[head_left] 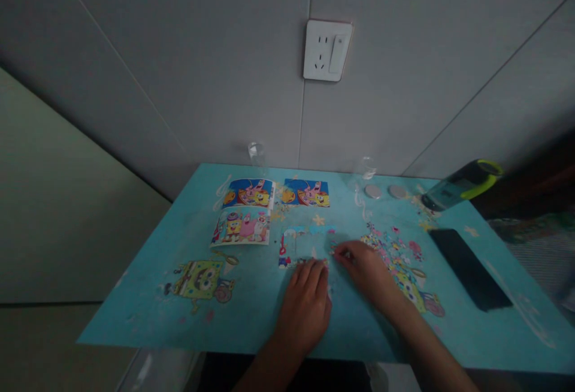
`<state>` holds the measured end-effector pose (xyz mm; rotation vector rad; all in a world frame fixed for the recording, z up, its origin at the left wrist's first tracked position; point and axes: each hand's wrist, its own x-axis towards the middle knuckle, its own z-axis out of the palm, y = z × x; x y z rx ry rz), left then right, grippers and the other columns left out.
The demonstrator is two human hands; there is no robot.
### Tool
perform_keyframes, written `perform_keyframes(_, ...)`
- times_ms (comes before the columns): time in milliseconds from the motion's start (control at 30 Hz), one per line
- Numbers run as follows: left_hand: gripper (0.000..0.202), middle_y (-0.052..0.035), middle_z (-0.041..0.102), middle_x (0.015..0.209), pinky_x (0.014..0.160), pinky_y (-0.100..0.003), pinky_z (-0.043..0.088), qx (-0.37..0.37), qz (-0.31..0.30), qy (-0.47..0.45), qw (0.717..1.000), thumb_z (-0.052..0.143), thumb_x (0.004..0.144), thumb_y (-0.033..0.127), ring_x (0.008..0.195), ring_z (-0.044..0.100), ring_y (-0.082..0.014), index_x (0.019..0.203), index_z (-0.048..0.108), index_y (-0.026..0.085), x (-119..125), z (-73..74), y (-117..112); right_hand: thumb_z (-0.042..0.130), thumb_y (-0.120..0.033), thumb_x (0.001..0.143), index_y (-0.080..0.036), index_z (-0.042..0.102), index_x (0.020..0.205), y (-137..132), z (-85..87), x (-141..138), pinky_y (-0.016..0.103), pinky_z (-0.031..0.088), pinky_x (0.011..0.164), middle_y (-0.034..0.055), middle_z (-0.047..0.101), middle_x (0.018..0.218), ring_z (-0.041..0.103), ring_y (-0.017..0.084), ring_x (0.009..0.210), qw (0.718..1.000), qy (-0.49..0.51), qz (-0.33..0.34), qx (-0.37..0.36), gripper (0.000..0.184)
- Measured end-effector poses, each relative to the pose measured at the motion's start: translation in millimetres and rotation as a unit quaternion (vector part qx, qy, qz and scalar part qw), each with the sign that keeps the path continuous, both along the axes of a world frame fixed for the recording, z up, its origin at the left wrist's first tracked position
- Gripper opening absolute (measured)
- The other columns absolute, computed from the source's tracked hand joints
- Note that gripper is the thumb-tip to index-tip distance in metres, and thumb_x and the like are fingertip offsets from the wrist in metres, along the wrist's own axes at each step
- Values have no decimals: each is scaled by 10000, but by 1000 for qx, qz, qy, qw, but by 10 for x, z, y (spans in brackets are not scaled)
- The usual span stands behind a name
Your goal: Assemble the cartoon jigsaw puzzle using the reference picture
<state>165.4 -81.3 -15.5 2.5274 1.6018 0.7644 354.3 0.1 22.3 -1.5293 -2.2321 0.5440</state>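
A partly assembled jigsaw puzzle (287,242) lies on the table in front of me, its pieces joined as a border around a bare middle. My left hand (308,296) rests with its fingers laid flat over the lower edge of that border. At the right side of the border, my right hand (359,263) has thumb and forefinger pinched on a tiny puzzle piece, mostly covered by the fingertips. Many loose puzzle pieces (381,241) are scattered to the right, beyond the right hand.
A folded picture sheet (245,224) and a small picture card (306,193) lie behind the puzzle. Two clear containers (257,153) stand near the wall, with two round lids (372,192) at the right. A bottle (462,185) and a dark phone-like slab (469,269) are farther right.
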Motion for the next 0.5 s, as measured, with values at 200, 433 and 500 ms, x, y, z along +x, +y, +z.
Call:
perform_keyframes(200,418,-105,616,1402,1155,-508,461,10,-7,-3,1000,520,932,161,1325,550,-287,1340,607,154,-19,-5,7,550,-249,983,-200,765,1010,438,-21,35,388,533,860,97,783,975,718,265,904,990,-21,-101,91,223)
perform_keyframes(433,394,-101,664,1323,1108,-500,502,25,-12,-15,1000,517,937,159,1255,601,-273,1316,624,161,-41,39,26,597,-174,953,-188,770,1034,561,133,-123,433,514,1006,147,751,1097,685,265,1065,986,-12,-121,111,191)
perform_keyframes(500,397,-99,668,1321,1098,-502,510,31,-8,-18,999,509,940,164,1249,609,-276,1319,626,175,-48,11,35,584,-190,966,-214,747,1148,296,346,-284,433,518,1033,126,731,1182,666,244,1131,989,19,-90,117,245)
